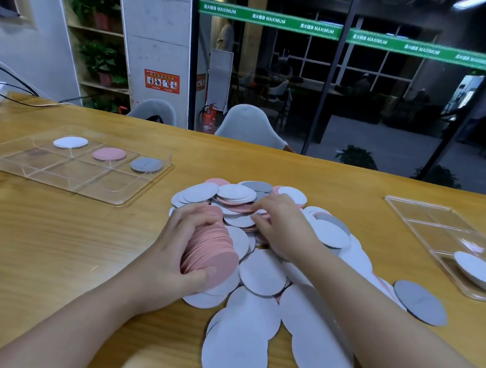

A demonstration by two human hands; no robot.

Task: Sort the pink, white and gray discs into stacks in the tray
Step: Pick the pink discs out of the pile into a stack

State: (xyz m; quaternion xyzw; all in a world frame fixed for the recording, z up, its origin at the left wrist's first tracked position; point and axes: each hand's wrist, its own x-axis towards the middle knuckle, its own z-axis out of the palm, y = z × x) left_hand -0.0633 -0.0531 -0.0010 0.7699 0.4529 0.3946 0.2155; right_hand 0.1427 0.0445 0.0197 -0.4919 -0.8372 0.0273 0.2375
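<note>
At a long wooden table [63,259] in a room fronted by dark glass panes banded with green MAXIMUM strips [345,31], I work a loose pile of discs [262,269] spread across the lower centre of the frame. Two grey chairs [250,125] stand at the far edge, a red fire extinguisher [209,119] between them, potted plants on shelves [102,52] at upper left. My left hand [170,253] curls around a thick stack of pink discs [213,247] held on edge at the pile's left side, thumb under, fingers over the top. My right hand [282,225] rests on the middle of the pile, fingertips bent and pinching at the rim of a disc; which colour it has I cannot tell. Two clear trays are in view: the divided tray [17,160] at centre left holds three starts along its far row, one white stack [71,142], one pink stack [109,154], one gray stack [146,164], each in its own compartment; the second tray [431,222], cut off by the right edge, holds white discs [474,269]. The pile is mostly white, with a few gray and pink showing; its number is beyond counting, many lying hidden under others and my forearms
</note>
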